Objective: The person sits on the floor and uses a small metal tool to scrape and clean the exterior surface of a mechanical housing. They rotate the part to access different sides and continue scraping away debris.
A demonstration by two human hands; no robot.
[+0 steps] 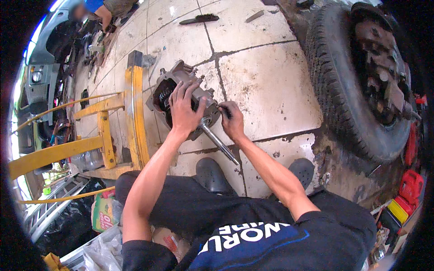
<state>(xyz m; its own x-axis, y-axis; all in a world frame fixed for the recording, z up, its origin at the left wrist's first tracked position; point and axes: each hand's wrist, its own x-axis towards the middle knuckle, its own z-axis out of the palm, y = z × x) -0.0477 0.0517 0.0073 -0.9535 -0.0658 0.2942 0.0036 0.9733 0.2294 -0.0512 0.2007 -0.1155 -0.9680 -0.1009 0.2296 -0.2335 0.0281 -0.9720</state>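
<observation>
Fingers (pixel 180 92) of our left hand (pixel 184 118) lie spread over a grey metal housing, thumb held apart; those of our right hand (pixel 232 121) curl at the housing's right rim, their tips too hidden for us to tell whether they pinch anything.

Beneath everything runs a pale tiled floor (pixel 266 90), smudged and chipped, its joints dark with grime. Along the floor's right edge stands a wheel (pixel 326 77), the parts inside it dark and hard to make out. Toward the left edge we have a yellow frame (pixel 137 108), scuffed, with bars running out of view. In the far left corner another person (pixel 105 17) is cut off by the border.

The housing (pixel 206 95) rests on the floor between the frame and our right hand, just short of the crossing of two joints. Our left hand covers its middle; its open left side is mostly shadow. Its bare shaft (pixel 220 143) slants toward our shoes (pixel 211 175). Near the floor's far edge lies a dark brush (pixel 199 19).
</observation>
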